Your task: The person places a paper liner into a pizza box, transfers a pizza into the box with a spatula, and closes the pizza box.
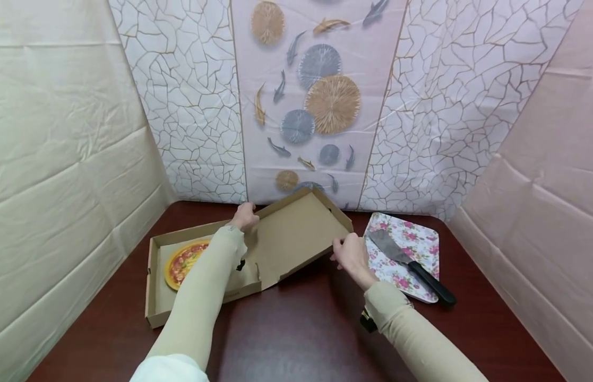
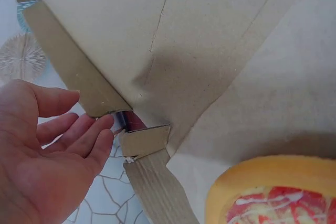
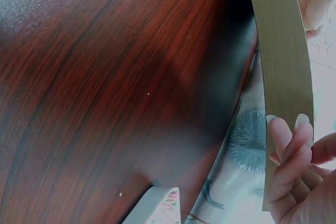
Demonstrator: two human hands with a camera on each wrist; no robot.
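A cardboard pizza box (image 1: 153, 289) lies open on the table, its lid (image 1: 296, 231) folded out to the right and tilted up from the tabletop. Inside the base is a pizza (image 1: 179, 262) with an orange-yellow crust, partly covered by my left forearm. My left hand (image 1: 245, 216) is at the back edge near the fold. In the left wrist view its fingers are loosely bent, fingertips right at the end of the side flap (image 2: 79, 61), thumb apart. My right hand (image 1: 351, 253) holds the lid's right edge, fingertips on the outer flap (image 3: 286, 51) and thumb at its rim.
Right of the lid, a floral board (image 1: 427, 244) lies on the dark wood table (image 1: 286, 339). A spatula (image 1: 396, 252) with a black handle rests across it, the handle reaching past the board's edge. Patterned cloth walls (image 1: 200, 106) enclose the table's back and sides.
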